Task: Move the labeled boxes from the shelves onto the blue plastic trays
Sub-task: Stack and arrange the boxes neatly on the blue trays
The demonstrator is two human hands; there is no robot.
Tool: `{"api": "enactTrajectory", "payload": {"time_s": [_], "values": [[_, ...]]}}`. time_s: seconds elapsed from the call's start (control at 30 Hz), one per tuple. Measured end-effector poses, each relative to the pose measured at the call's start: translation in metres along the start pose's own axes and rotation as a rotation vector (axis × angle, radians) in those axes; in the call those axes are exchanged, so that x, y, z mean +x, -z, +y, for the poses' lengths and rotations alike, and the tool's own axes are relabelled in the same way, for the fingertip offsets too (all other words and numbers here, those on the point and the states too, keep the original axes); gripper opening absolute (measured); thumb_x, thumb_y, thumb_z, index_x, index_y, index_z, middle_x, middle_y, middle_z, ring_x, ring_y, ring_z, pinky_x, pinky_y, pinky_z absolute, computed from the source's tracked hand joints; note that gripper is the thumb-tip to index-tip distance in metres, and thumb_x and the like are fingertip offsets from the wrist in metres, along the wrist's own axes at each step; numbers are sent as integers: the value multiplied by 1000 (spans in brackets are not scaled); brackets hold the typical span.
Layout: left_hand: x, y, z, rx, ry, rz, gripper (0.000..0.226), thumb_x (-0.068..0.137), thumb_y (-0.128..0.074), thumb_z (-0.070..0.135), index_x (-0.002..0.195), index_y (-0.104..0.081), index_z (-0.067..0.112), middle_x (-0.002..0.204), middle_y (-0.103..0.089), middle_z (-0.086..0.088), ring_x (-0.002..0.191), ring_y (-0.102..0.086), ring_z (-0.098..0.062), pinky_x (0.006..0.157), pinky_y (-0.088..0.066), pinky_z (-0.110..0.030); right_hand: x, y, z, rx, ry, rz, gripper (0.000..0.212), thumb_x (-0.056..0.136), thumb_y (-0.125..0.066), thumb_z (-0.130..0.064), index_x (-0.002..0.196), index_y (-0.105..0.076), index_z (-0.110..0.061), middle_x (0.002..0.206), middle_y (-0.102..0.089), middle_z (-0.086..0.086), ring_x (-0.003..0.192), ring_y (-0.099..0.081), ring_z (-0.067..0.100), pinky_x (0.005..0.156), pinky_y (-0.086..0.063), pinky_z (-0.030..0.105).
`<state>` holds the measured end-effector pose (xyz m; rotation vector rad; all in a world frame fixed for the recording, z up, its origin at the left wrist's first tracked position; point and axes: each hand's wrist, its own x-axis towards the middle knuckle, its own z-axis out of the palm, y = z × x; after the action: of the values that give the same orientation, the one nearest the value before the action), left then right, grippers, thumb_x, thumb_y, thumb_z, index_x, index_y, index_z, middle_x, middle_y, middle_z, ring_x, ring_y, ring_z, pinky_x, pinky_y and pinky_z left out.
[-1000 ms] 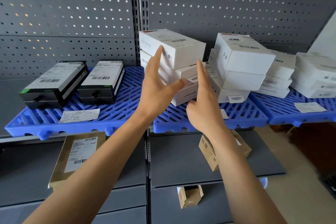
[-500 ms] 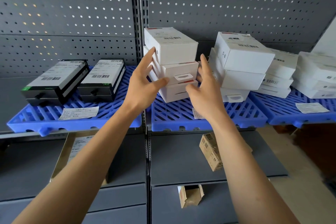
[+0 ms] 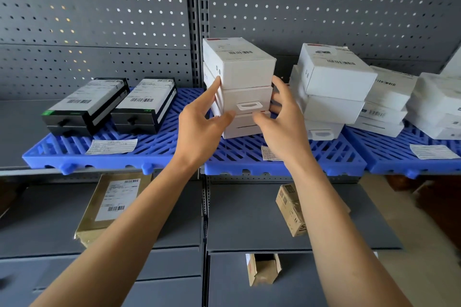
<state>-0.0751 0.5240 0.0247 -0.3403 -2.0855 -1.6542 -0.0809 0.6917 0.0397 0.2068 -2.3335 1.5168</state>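
White box stack (image 3: 243, 87) three high on middle blue tray (image 3: 324, 157), left hand (image 3: 199, 129) and right hand (image 3: 284, 129) spread against its sides, seemingly pressing rather than gripping.

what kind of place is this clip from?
Likely a stockroom or warehouse picking area: grey pegboard-backed metal shelving, barcode-labeled white boxes stacked on blue plastic trays, and a labeled brown parcel on the shelf below.

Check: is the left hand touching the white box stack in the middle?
Touching. The head view shows the left hand with its forefinger tip on the left face of the white box stack and its thumb tip on the front face.
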Motion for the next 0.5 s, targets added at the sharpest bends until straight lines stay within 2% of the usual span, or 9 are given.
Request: {"api": "enactTrajectory", "payload": {"time_s": [0.1, 0.33, 0.5], "values": [[-3, -2, 1, 1, -1, 43, 65, 92, -71, 13, 152, -46, 20, 149, -53, 13, 141, -43, -2, 119, -38, -36, 0, 2, 2, 53, 0, -14, 76, 84, -65, -9, 149, -34, -35, 131, -61, -12, 118, -59, 3, 100, -54, 36], [-9, -7, 7, -1, 20, 69, 63, 94, -69, 15, 152, -45, 23, 149, -52, 14, 141, -44, -2, 119, -38, -36, -5, 0, 2, 91, -5, -21, 81, 76, -63, -21, 148, -31, -40, 134, -59, -11, 123, -57, 6, 101, -53, 40], [-13, -11, 12, -21, 22, 59, 75, 87, -57, -9, 154, -41, 20, 153, -50, 10, 143, -41, -2, 120, -35, -35, -6, 1, 2, 88, -24, -68, 85, 72, -57, -22, 146, -26, -50, 139, -56, -13, 127, -56, 11, 101, -52, 43]]}}
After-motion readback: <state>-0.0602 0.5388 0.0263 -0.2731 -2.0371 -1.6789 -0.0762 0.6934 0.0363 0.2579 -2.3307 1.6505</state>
